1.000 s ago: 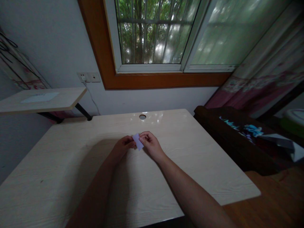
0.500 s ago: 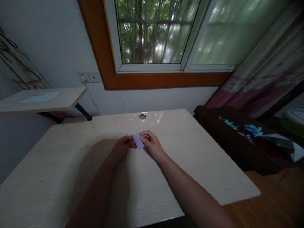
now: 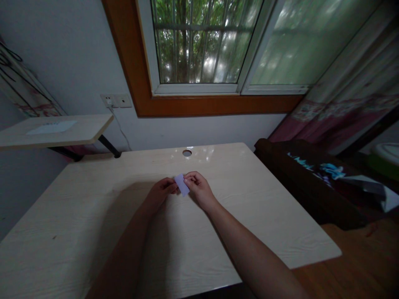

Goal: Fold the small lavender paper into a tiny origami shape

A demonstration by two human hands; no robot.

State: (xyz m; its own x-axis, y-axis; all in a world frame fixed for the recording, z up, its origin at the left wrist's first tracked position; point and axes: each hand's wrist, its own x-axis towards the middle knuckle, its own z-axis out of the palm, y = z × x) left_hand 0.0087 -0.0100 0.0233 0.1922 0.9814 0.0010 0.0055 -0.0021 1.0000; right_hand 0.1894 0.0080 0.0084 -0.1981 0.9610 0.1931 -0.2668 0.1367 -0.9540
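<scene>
A small piece of pale purple paper (image 3: 182,185) is held between my two hands, tilted, just above the desk. My left hand (image 3: 162,190) pinches its left edge with thumb and fingers. On the other side, my right hand (image 3: 199,189) is closed on the upper right edge, its thumb on the paper's face. The fingers behind the sheet are partly hidden, and fold lines are too small to make out.
The pale wooden desk (image 3: 264,224) has a round cable hole (image 3: 187,153) near its back edge. A raised shelf (image 3: 84,126) with a paper sheet stands at left. Beyond are a wall socket (image 3: 116,101), a window (image 3: 205,45) and, at right, a dark brown piece of furniture (image 3: 280,178).
Almost nothing differs. Both hands stay in place on the purple paper, with only a very slight shift of the sheet.
</scene>
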